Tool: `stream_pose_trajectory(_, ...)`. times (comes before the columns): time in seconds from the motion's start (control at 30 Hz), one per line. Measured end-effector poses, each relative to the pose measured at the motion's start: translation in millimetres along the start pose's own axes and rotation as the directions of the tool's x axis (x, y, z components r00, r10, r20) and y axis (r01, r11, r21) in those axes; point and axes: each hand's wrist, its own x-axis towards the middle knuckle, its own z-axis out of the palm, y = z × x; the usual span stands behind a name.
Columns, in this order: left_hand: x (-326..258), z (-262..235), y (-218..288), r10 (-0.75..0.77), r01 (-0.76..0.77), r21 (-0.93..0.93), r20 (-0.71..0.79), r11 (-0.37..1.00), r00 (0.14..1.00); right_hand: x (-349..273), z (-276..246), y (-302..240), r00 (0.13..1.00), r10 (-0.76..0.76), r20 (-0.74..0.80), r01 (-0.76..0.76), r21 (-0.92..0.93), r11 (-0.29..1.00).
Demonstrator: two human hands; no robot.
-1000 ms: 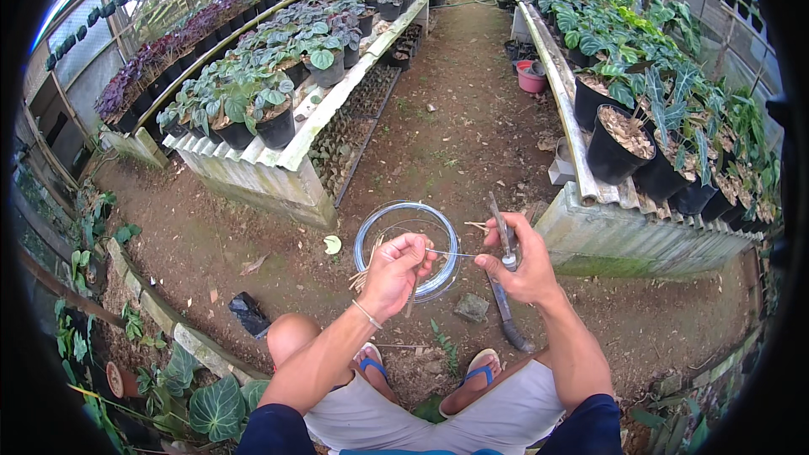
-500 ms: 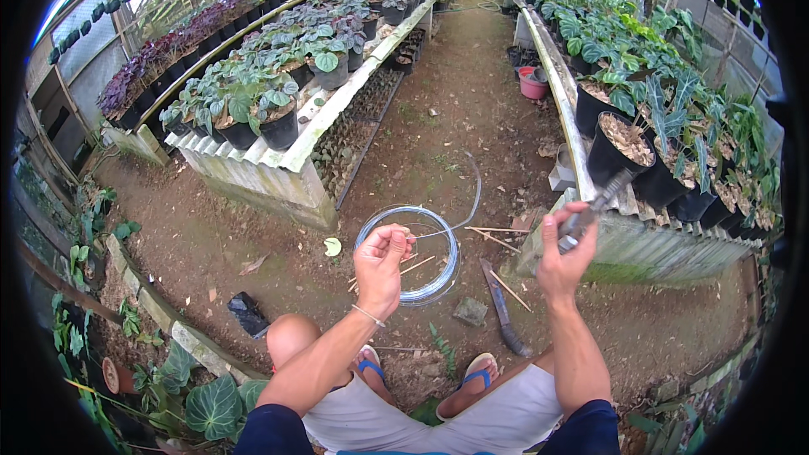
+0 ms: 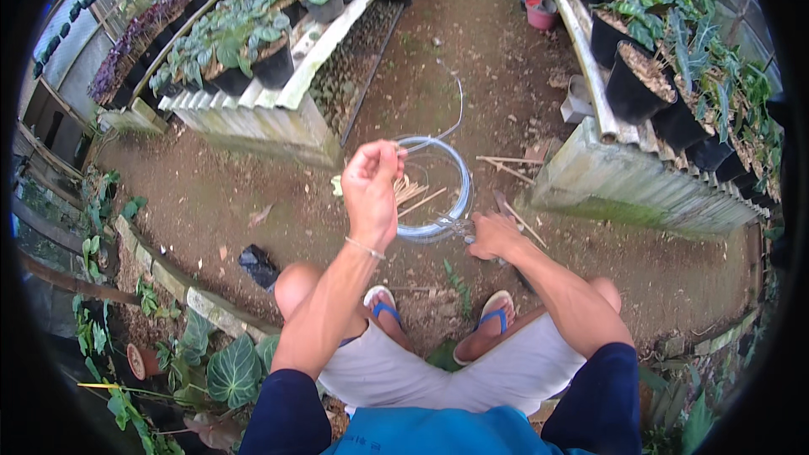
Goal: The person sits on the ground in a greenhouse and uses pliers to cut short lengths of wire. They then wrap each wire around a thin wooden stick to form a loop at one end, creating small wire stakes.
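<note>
I squat on a dirt path. My left hand (image 3: pixel 371 179) is raised in a fist over a coil of pale wire (image 3: pixel 462 194) lying on the ground, and it pinches a loose wire strand (image 3: pixel 458 109) that arcs up and away from the coil. My right hand (image 3: pixel 493 234) is low at the coil's near right edge, closed on small grey pliers (image 3: pixel 455 226) whose tip touches the coil. Thin bamboo sticks (image 3: pixel 415 194) lie inside the coil.
More sticks (image 3: pixel 506 160) and a long dark blade (image 3: pixel 506 202) lie right of the coil. Raised plant benches with corrugated sides stand left (image 3: pixel 253 122) and right (image 3: pixel 640 194), with black pots (image 3: pixel 628 88) on top. A black object (image 3: pixel 257 263) lies near my left knee.
My right hand, raised with the pliers half a second ago, has dropped to the coil's edge. My left hand has lifted higher and closed on the wire strand.
</note>
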Motion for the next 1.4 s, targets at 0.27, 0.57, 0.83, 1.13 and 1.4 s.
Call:
stream_pose_trajectory(0.27, 15, -16, 16, -0.082, 0.076, -0.071, -0.091, 0.995, 0.992, 36, 80, 8, 0.957, -0.003, 0.291, 0.037, -0.113, 0.993)
stream_pose_trajectory(0.57, 27, -24, 38, -0.152, 0.115, -0.220, -0.160, 0.969, 0.975, 73, 179, 24, 0.891, -0.037, 0.453, 0.268, -0.459, 0.847)
stream_pose_trajectory(0.83, 33, -40, 54, -0.131, 0.091, -0.223, -0.169, 0.971, 0.977, 92, 224, -27, 0.857, -0.228, 0.461, 0.386, -0.283, 0.878)
stream_pose_trajectory(1.13, 36, -42, 55, -0.163, 0.139, -0.168, -0.143, 0.976, 0.976, 145, 195, 15, 0.664, 0.374, -0.648, -0.098, 0.421, 0.902)
stream_pose_trajectory(1.4, 33, -34, 48, -0.221, 0.201, -0.170, -0.109, 0.965, 0.969, 135, 222, 174, 0.619, 0.686, -0.383, -0.637, 0.265, 0.724)
